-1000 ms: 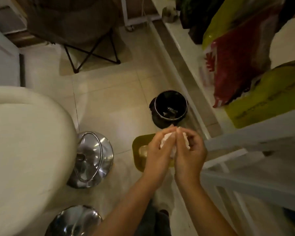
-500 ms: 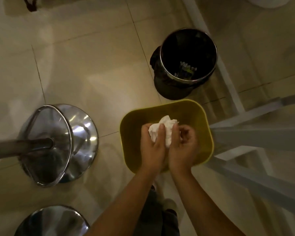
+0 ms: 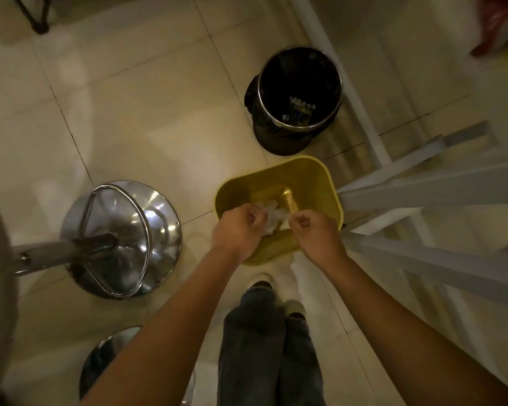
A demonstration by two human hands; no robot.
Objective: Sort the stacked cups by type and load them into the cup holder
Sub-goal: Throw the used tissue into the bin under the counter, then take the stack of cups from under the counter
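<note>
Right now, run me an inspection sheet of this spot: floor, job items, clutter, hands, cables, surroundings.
Surface: tiled floor, glossy.
Job's things: no cups or cup holder seen.
Clutter: crumpled white paper over the yellow bin; black bin behind it, with litter inside.
Hands: left hand holds the paper; right hand curled beside it, its grip unclear.
Cables: nothing seen.
Surroundings: chrome stool base to the left, white frame to the right.

- A yellow bin (image 3: 332, 183) stands on the tiled floor (image 3: 135, 112).
- A black bin (image 3: 276, 136) with a metal rim stands just beyond it, some litter inside.
- A chrome stool base (image 3: 159, 218) stands to the left, another (image 3: 100, 358) nearer.
- White frame bars (image 3: 423, 186) cross on the right.
</note>
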